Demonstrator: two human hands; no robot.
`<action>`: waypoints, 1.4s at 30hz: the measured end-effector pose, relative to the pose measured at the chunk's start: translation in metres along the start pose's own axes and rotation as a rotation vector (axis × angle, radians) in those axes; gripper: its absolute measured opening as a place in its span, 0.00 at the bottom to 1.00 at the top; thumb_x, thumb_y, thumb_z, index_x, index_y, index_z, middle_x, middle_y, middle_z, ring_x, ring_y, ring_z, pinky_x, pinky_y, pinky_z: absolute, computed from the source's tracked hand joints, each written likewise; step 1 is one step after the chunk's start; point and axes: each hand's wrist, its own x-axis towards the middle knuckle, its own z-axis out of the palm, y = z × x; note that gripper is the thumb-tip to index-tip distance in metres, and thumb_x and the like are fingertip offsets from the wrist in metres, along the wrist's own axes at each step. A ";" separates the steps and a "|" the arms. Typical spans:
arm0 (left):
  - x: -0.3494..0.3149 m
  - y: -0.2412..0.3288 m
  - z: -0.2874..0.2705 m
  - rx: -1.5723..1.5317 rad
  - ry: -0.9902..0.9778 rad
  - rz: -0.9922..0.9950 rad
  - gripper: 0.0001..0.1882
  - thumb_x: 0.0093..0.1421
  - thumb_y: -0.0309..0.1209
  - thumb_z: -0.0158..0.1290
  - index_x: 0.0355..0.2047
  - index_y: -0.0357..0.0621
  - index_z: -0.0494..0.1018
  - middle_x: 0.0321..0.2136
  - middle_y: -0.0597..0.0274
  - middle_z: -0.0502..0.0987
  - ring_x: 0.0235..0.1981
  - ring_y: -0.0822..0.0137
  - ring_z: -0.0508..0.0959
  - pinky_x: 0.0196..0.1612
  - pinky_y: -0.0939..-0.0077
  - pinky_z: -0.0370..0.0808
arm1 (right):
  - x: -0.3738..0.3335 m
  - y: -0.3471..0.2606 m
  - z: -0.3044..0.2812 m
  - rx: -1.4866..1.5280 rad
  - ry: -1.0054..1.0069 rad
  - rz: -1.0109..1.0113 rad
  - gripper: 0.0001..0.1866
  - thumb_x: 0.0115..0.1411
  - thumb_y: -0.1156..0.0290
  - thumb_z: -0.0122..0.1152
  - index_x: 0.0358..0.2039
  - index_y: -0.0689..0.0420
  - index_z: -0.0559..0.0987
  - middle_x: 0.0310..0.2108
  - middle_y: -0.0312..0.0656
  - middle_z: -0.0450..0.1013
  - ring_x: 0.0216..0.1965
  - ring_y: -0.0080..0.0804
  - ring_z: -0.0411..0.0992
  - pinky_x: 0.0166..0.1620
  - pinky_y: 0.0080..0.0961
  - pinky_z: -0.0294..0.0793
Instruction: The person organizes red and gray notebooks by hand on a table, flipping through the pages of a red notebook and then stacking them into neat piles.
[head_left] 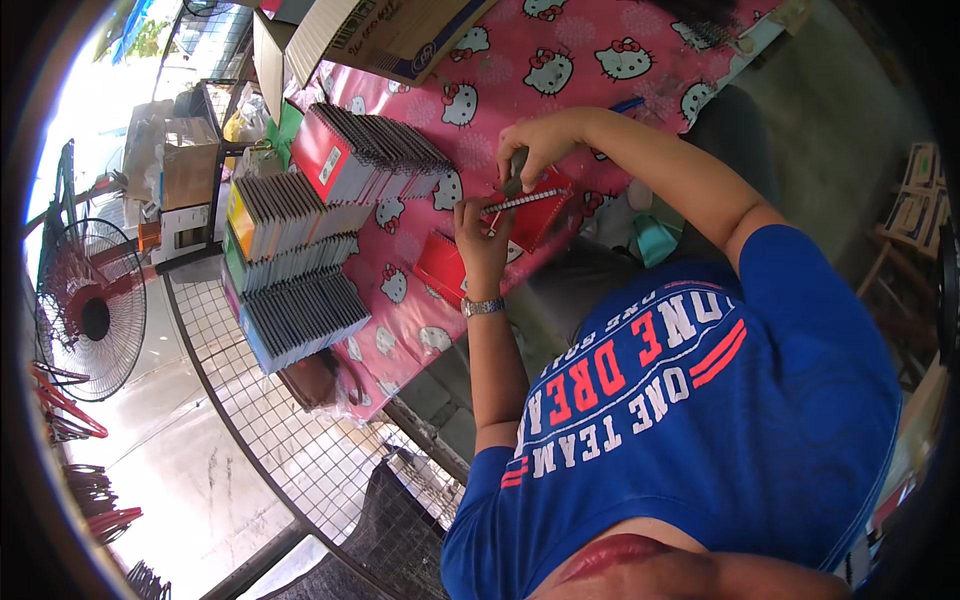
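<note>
A red spiral notebook [543, 220] lies open near the table's edge, with its other red cover part [440, 262] on the left side. My left hand [478, 236], with a metal watch at the wrist, has its fingers closed at the left end of the white-and-dark spiral binding [512, 203]. Just above that binding, my right hand [545, 145] grips a small dark tool [515, 172]; its exact kind is hard to make out. The tool's lower end is close to the binding, partly covered by my fingers.
Stacked spiral notebooks with red [322, 150], yellow [240, 212] and blue [305, 320] covers stand on the pink patterned tablecloth [600, 85] at left. A cardboard box [400, 40] sits at the far edge. A blue pen [627, 105] lies beyond my right forearm. A fan [92, 315] stands further left.
</note>
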 end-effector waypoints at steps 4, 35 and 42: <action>0.001 -0.009 0.000 -0.069 0.026 -0.037 0.15 0.48 0.24 0.65 0.37 0.41 0.73 0.35 0.59 0.73 0.31 0.63 0.75 0.33 0.73 0.73 | 0.002 0.005 0.007 0.532 -0.168 -0.275 0.24 0.46 0.64 0.70 0.46 0.53 0.81 0.42 0.39 0.71 0.46 0.30 0.70 0.48 0.29 0.68; -0.024 -0.002 0.033 -0.197 0.380 -0.268 0.09 0.58 0.16 0.54 0.39 0.29 0.77 0.31 0.60 0.81 0.31 0.75 0.78 0.36 0.82 0.74 | -0.046 -0.018 0.109 0.219 0.422 0.080 0.28 0.54 0.61 0.64 0.57 0.49 0.71 0.41 0.46 0.70 0.41 0.41 0.74 0.39 0.37 0.75; -0.060 0.009 -0.005 -0.648 0.813 -0.439 0.11 0.63 0.23 0.52 0.44 0.31 0.73 0.34 0.56 0.79 0.30 0.71 0.78 0.30 0.77 0.78 | -0.090 0.025 0.090 -0.529 0.808 0.092 0.30 0.55 0.52 0.62 0.57 0.48 0.70 0.48 0.49 0.68 0.52 0.46 0.66 0.54 0.47 0.65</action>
